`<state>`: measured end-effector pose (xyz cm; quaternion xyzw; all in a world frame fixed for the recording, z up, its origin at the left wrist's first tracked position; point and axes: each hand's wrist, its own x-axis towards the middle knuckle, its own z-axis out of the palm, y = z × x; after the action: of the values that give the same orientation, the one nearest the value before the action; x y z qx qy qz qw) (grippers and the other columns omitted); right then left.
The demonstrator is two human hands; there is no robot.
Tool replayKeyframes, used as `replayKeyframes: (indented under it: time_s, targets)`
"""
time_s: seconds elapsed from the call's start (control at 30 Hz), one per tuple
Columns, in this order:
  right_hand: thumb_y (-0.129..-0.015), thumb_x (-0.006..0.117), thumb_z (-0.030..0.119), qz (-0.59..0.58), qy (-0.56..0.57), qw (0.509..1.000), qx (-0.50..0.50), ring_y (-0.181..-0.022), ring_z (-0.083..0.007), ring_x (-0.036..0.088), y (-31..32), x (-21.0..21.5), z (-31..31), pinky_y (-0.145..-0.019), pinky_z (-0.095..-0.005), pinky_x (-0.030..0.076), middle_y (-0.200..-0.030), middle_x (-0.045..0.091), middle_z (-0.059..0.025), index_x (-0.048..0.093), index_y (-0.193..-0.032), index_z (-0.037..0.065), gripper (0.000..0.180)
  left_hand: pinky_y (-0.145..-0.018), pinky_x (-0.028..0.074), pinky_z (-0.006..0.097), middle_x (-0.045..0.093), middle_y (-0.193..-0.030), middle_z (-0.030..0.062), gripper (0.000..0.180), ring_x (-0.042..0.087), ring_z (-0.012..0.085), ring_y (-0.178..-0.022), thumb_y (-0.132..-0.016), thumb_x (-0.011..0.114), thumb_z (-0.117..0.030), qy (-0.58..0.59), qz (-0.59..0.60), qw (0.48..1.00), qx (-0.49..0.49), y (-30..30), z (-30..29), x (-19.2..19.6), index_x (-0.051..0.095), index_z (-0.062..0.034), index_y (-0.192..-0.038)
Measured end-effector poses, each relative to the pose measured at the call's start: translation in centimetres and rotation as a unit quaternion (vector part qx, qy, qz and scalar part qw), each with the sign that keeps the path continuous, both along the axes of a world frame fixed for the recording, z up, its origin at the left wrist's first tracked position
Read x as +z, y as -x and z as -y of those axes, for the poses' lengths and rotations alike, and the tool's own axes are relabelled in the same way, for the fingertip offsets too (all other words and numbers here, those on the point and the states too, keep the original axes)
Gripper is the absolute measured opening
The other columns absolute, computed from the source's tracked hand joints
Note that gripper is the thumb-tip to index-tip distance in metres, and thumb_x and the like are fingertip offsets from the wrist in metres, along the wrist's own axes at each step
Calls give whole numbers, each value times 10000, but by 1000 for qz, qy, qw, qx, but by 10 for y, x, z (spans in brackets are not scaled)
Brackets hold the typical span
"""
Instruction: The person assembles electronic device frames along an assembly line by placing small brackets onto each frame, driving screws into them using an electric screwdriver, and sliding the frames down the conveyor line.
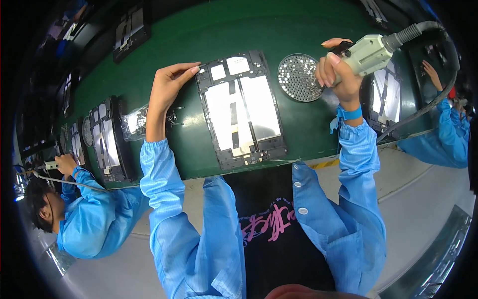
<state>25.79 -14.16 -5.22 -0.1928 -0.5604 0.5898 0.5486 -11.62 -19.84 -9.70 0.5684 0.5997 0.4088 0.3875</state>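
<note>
Your left fingers (190,74), nearly together, touch the upper-left corner of the opened tablet (266,107), probably steadying it flat on the surface (174,30) before you; whether they pinch it, I cannot tell. Your right fingers (326,75) wrap the pale corded driver (367,56), beside the round dish (293,79), apparently placed for easy reach.

At left, a clear plastic bag (134,124) lies beside a black-framed device (105,138).

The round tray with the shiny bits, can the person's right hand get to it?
Probably yes: the right hand is right by the round tray, with nothing seeming to block the way, though its fingers are busy holding a pale tool.
</note>
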Motion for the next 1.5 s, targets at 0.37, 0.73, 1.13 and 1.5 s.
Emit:
replayKeyframes:
  time_s: [0.37,0.73,1.13,1.5]
  targets:
    - [-935,523,75,10,50,997,56,-408,-134,410,67,8,6,-416,-308,400,-522,422,-29,560,-1019,-68,171,-747,533,260,752,-922,112,254,685,145,-811,-887,721,-205,-19,-9,1000,-11,-6,28,-9,747,-5,-1041]
    - [-956,457,168,85,21,985,149,-388,-122,354,207,15,2,-423,-310,388,-494,335,-10,541,-1031,-21,220,-788,546,294,743,-876,133,221,703,164,-832,-848,713,-161,-33,133,991,-2,1,21,-22,751,16,-976]
    - [-949,472,205,55,3,990,128,-411,-125,371,228,-13,1,-434,-318,390,-503,335,-5,555,-1053,10,237,-763,537,282,744,-861,126,216,691,162,-791,-825,733,-156,-31,133,990,-30,6,19,-33,760,4,-968]
    - [-968,433,236,57,4,987,152,-430,-134,377,224,-27,-5,-453,-331,399,-518,336,-1,540,-1102,24,273,-751,535,285,743,-859,122,209,677,151,-772,-819,747,-140,-30,147,988,-44,8,17,-35,761,1,-973]
